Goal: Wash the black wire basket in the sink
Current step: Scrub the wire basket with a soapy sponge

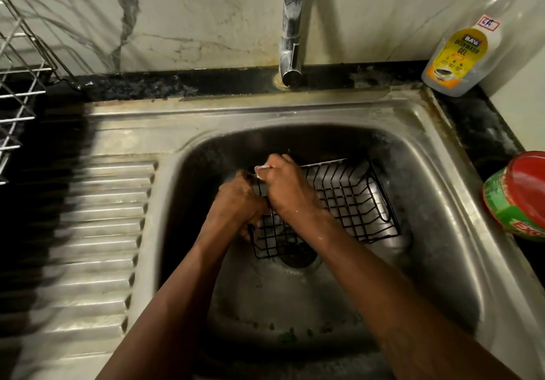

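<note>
– The black wire basket [348, 202] is held in the steel sink [436, 173], its left edge gripped by the left hand [236, 202].
– A white thing [263, 169] is pinched by the right hand [287, 190], but it is mostly hidden. The wall [206, 10] behind is marbled.

Your black wire basket [354, 202] sits open side up in the far half of the steel sink [430, 190], long side running left to right. It is a rectangular grid of thin dark wires with low walls and a looped handle at its right end. Its near edge overlaps the drain. Your left hand [236, 202] grips its left end, and your right hand [289, 188] presses a small pale pad [262, 169] on the far-left rim.
</note>
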### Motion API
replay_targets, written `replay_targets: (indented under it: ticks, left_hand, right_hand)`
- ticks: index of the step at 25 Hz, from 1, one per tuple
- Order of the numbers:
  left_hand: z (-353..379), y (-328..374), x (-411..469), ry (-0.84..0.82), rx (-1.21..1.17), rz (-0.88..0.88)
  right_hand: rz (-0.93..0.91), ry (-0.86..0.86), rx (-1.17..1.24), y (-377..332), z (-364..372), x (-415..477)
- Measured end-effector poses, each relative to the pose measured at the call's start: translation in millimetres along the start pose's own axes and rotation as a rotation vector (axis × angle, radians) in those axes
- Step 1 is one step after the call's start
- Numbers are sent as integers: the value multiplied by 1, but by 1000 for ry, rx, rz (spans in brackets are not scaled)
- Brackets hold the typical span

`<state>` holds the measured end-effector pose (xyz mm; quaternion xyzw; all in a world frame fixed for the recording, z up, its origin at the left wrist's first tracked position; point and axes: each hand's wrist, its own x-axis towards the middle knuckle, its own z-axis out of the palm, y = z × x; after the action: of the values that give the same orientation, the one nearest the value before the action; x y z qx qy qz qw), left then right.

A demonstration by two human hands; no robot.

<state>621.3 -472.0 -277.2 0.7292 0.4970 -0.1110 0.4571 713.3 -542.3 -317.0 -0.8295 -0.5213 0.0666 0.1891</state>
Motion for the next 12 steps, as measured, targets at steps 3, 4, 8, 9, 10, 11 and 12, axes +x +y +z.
replay_targets:
  ticks: [3, 4, 8, 9, 10, 11, 12]
  left_hand:
    - [-2, -4, 3, 46, -16, -29]
    - [-3, -6, 5, 56, -26, -45]
    - [0, -11, 10, 93, 13, -20]
    - [2, -13, 12, 98, 50, -6]
    - [2, -12, 11, 99, 55, -6]
    - [3, -12, 10, 83, 58, -9]
    - [3, -11, 9, 75, 57, -20]
  right_hand:
    - [9, 102, -70, 24, -5, -8]
    - [88, 154, -79, 45, -13, -15]
    - [537, 312, -127, 112, -46, -27]
    - [549, 311, -159, 112, -46, -25]
    - [532, 305, -177, 105, -43, -23]
    - [496, 289, -189, 95, -38, -20]
    - [439, 263, -178, 79, -32, -20]
